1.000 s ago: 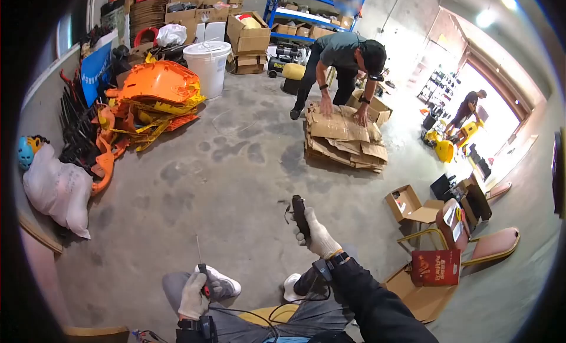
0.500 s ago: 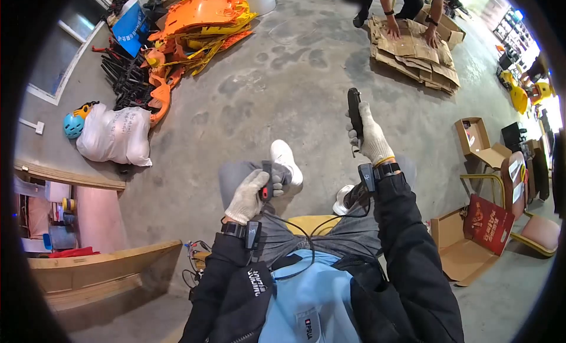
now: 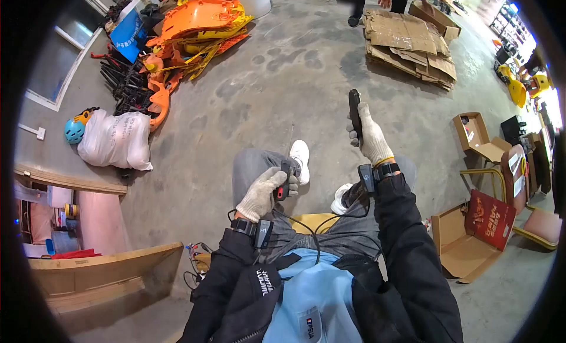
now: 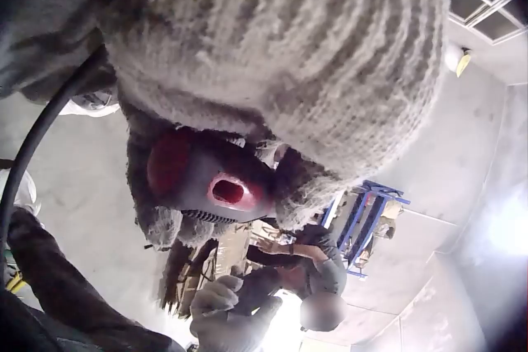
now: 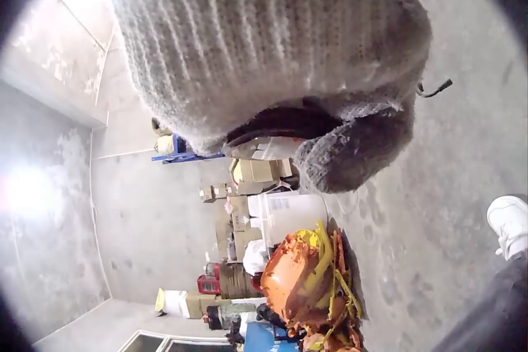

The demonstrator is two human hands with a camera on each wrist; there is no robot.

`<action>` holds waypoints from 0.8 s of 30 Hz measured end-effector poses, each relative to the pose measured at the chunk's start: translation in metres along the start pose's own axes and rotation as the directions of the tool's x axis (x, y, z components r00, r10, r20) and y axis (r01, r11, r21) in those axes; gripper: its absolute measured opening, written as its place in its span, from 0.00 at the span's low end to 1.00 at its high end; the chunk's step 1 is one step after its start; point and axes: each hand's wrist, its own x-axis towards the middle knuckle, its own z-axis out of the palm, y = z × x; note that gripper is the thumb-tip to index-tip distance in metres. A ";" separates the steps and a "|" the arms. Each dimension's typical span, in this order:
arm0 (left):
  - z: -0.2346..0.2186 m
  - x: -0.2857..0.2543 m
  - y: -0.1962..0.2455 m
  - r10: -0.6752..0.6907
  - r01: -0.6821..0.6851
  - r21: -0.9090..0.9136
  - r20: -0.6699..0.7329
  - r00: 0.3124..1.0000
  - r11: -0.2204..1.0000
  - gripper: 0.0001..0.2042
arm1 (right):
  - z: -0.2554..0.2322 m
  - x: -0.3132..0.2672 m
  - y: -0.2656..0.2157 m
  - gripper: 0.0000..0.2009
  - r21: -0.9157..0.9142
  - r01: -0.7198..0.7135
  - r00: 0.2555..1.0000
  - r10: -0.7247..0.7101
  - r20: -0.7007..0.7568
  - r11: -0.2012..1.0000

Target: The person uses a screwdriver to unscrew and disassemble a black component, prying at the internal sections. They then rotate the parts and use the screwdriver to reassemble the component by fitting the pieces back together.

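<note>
Left hand: the gloved left hand [image 3: 263,193] sits in the middle of the head view, over the knee. Its fingers curl tight around a red and black screwdriver [image 3: 283,188].
Screwdriver: its thin metal rod points up toward the top of the frame, beside the white shoe [image 3: 300,155].
Right hand: the gloved right hand [image 3: 370,137] is raised, right of center in the head view. It grips a black tool [image 3: 354,110] that stands upright out of the top of the fist.
Left wrist view: only here can you see the red end of the handle [image 4: 202,183], tucked under the knit glove [image 4: 280,63]. A person bending over shows small at the bottom.
Right wrist view: the glove [image 5: 264,47] fills the top of the frame. The black tool shows only as a dark strip inside the fist. An orange pile [image 5: 309,286] lies at the bottom.
Head view only: both hands at once, and the wires from the wrist straps.
Open room: bare gray floor [image 3: 265,89] spreads above the hands.
Edges: the orange pile [image 3: 194,25] is at the upper left, a white bag [image 3: 115,139] at the left, flat cardboard [image 3: 410,45] at the upper right, open boxes [image 3: 471,137] at the right, and a wooden board [image 3: 106,266] at the lower left.
</note>
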 end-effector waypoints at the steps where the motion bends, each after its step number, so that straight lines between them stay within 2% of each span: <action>1: 0.000 -0.004 0.002 0.000 0.000 -0.001 -0.006 1.000 1.000 0.15 | 0.002 0.000 0.000 0.34 -0.008 0.012 1.000 -0.012 0.017 1.000; 7: -0.006 -0.017 0.005 0.066 -0.067 -0.037 -0.028 0.997 0.997 0.15 | 0.009 0.002 0.000 0.34 -0.036 0.037 0.999 -0.036 0.031 0.999; 9: -0.011 -0.018 0.006 0.103 -0.103 0.003 0.002 0.995 0.995 0.16 | 0.010 0.002 0.000 0.34 -0.029 0.026 0.999 -0.025 0.034 0.999; 15: -0.013 -0.023 0.009 0.103 -0.103 -0.006 -0.012 0.995 0.995 0.17 | 0.007 0.003 0.001 0.35 -0.019 0.038 0.999 -0.038 0.011 0.999; 21: -0.009 -0.022 0.012 0.088 -0.088 0.021 -0.037 0.995 0.996 0.15 | 0.010 0.008 0.000 0.33 0.076 0.065 0.996 -0.069 0.058 0.995; 23: -0.006 -0.024 0.017 0.071 -0.062 0.093 -0.099 0.993 0.994 0.15 | 0.010 0.005 -0.001 0.30 0.134 0.064 0.992 -0.078 0.103 0.989; 24: -0.002 -0.026 0.021 0.089 -0.081 0.075 -0.105 0.990 0.994 0.14 | 0.011 0.003 -0.003 0.28 0.170 0.038 0.991 -0.058 0.116 0.985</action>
